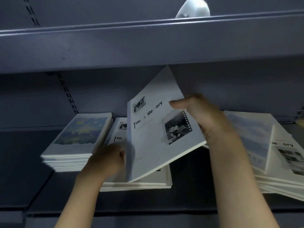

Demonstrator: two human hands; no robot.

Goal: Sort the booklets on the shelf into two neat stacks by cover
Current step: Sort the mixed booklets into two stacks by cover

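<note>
A white "Time & Memory" booklet (158, 129) hangs tilted above the middle stack (139, 182) of the same white covers. My right hand (202, 116) grips its right edge, thumb on the cover. My left hand (108, 159) holds its lower left spine edge, fingers hidden behind it. To the left lies a neat stack of blue-and-yellow painted covers (79, 142). An untidy mixed pile (271, 153) sits on the right, with a pale blue cover and a white one on top.
The grey metal shelf (189, 199) bears all the piles. The shelf above (148, 45) hangs low, close to the raised booklet's top corner. A white object (194, 9) stands on that upper shelf. Slotted uprights run up the back wall.
</note>
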